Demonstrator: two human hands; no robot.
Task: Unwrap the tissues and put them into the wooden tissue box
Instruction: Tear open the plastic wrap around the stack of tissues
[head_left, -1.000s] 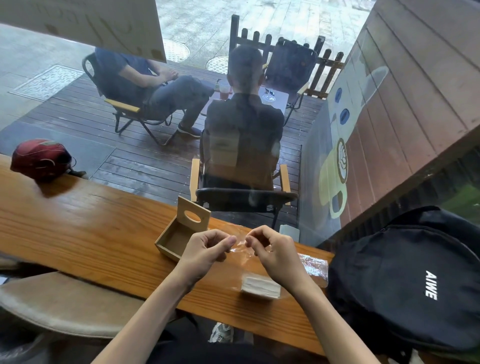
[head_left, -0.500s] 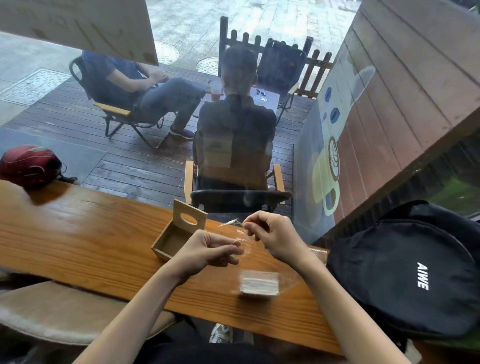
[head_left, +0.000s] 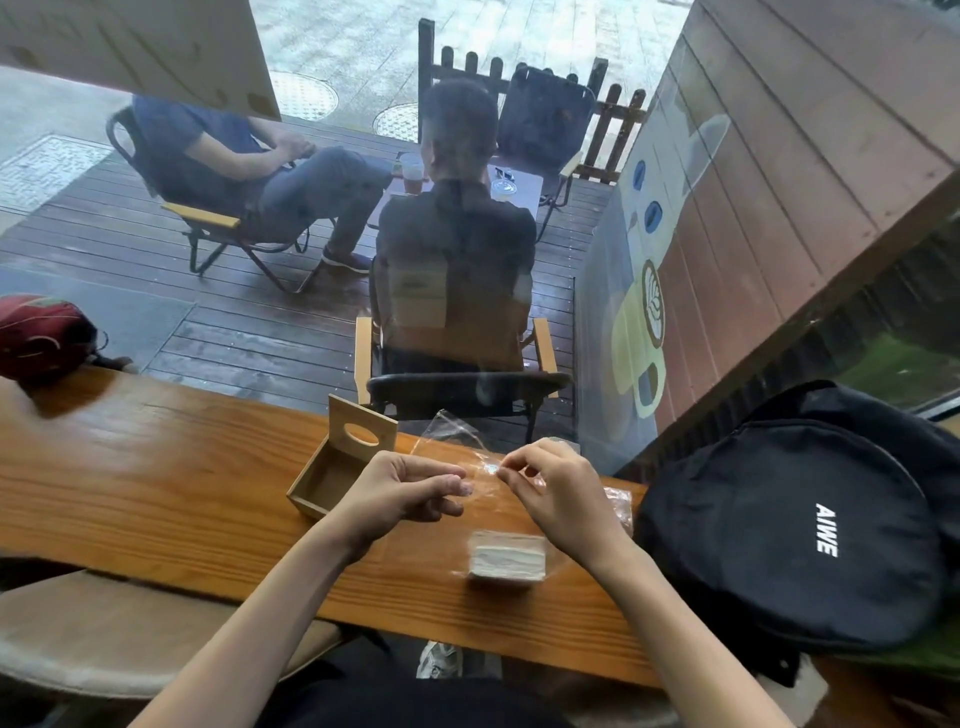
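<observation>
A white stack of tissues (head_left: 506, 561) lies on the wooden counter (head_left: 156, 493), still inside the lower end of its clear plastic wrap (head_left: 449, 434). The wrap's open upper end rises above the stack between my hands. My left hand (head_left: 405, 491) pinches the wrap's left side and my right hand (head_left: 556, 488) pinches its right side, both just above the counter. The wooden tissue box (head_left: 324, 480) stands open to the left of my left hand, its lid with an oval hole (head_left: 362, 434) upright behind it.
A black backpack (head_left: 795, 530) fills the counter's right end, with another wrapped pack (head_left: 618, 506) beside it. A red bag (head_left: 41, 332) sits at the far left. A glass pane runs along the counter's far edge. A padded stool (head_left: 104, 634) is at lower left.
My right hand has come down from its raised position and is now level with my left hand. The wrap's open end now stands up between the two hands.
</observation>
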